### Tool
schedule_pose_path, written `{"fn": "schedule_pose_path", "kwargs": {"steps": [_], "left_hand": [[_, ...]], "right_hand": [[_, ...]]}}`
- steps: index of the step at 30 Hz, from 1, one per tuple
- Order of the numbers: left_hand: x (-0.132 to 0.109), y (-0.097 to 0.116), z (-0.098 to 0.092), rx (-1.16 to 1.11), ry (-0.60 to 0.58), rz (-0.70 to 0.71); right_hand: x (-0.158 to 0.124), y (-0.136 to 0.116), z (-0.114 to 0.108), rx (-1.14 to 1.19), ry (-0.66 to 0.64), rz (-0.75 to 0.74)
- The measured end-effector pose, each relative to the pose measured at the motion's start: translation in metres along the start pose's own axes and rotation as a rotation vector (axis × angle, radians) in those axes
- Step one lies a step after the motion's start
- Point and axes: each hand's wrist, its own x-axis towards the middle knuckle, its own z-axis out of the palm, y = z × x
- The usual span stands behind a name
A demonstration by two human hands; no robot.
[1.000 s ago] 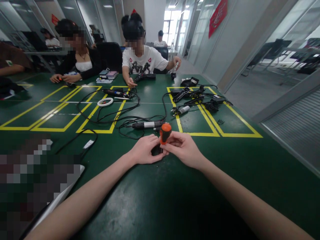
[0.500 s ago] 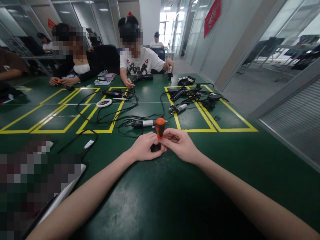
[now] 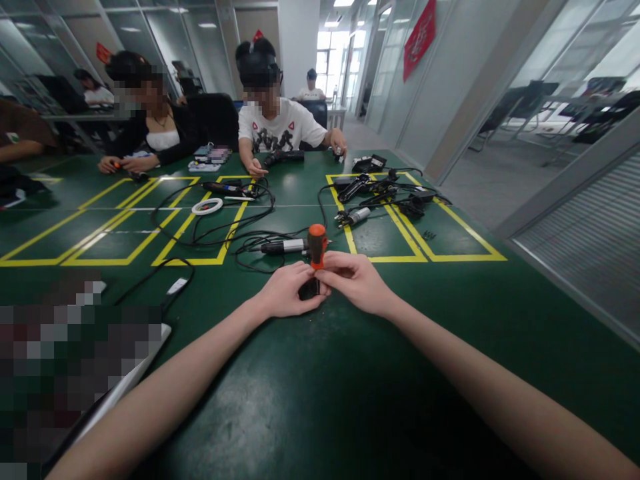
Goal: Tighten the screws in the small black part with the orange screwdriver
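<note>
A stubby screwdriver (image 3: 317, 245) with an orange and dark handle stands upright between my hands, its handle on top. My right hand (image 3: 357, 281) pinches it just below the handle with thumb and fingers. Curled round a small black part (image 3: 309, 288) under the screwdriver, my left hand (image 3: 289, 291) rests close to the green table. The fingers hide most of that part and the screwdriver's tip. Just behind the hands lies a black and silver pen-shaped power tool (image 3: 285, 247) with a cord.
Cords and a white ring (image 3: 207, 206) lie at the left in yellow-taped boxes. Black tools and cables (image 3: 373, 190) crowd the right-hand boxes, with small dark screws (image 3: 429, 235) nearby. A blurred white-edged object (image 3: 150, 357) is at my left. Across the table sit co-workers, one beside a black drill (image 3: 285, 157).
The view has shifted slightly. The screwdriver appears a little higher and further left, still upright in my right hand. More of the black part shows in my left hand.
</note>
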Motion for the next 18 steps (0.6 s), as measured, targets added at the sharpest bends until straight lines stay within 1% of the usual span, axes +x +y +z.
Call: {"fn": "schedule_pose_path", "kwargs": {"steps": [2,7,9,11,14,18], "left_hand": [[0.0003,0.0001,0.0001,0.005,0.012,0.003],[0.0006,-0.0008,0.0005,-0.016,0.039,0.045],[0.0003,-0.0016,0.0005,-0.016,0.035,0.044],[-0.0002,-0.0025,0.0007,-0.003,0.027,0.032],[-0.0009,-0.0036,0.0013,0.002,0.026,0.021],[-0.0007,-0.0031,0.0012,-0.010,0.024,0.012]], "right_hand": [[-0.0004,0.0001,0.0012,-0.006,-0.010,0.024],[-0.0023,0.0023,0.0074,-0.001,0.085,0.013],[-0.0024,0.0033,0.0086,-0.035,0.096,0.007],[-0.0021,0.0043,0.0088,-0.075,0.099,0.000],[-0.0017,0.0053,0.0085,-0.072,0.103,-0.020],[-0.0024,0.0031,0.0081,-0.132,0.048,-0.066]]}}
